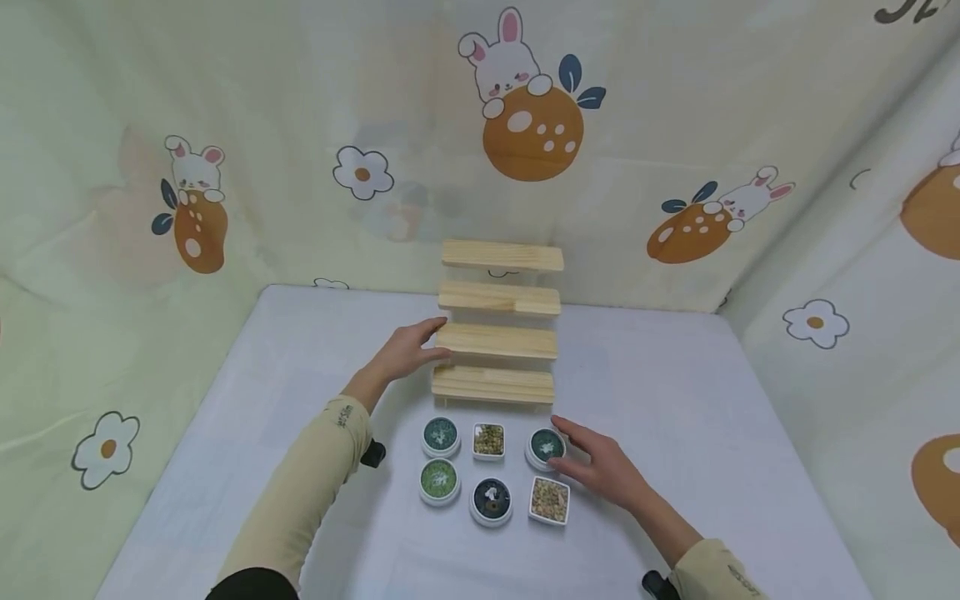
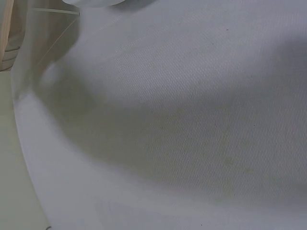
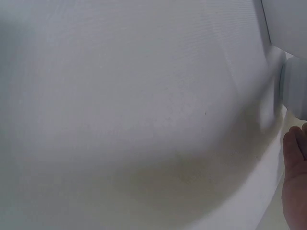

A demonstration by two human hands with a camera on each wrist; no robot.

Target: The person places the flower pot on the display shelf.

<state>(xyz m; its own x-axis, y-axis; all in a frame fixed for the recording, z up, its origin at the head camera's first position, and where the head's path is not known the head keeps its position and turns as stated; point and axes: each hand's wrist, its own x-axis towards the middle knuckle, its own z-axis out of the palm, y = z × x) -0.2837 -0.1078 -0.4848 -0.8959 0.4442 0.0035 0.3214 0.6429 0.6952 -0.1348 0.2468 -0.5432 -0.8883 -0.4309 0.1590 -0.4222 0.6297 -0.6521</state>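
The left hand [image 1: 405, 350], thumb and fingers spread, is at the grained wooden tiered shelf [image 1: 497, 340]'s left end; the right hand [image 1: 606, 471] flanks a round white pot [image 1: 533, 460], its grip indiscernible.

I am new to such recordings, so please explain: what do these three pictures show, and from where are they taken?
No machine here: these are a person's left hand and right hand, both bare. The large picture comes from a head camera, the others from the wrists. On the white cloth stand a four-board shelf and six pots. The left hand is at the shelf's left end; the right hand's fingers are at one round pot. Whether either grips is unclear.
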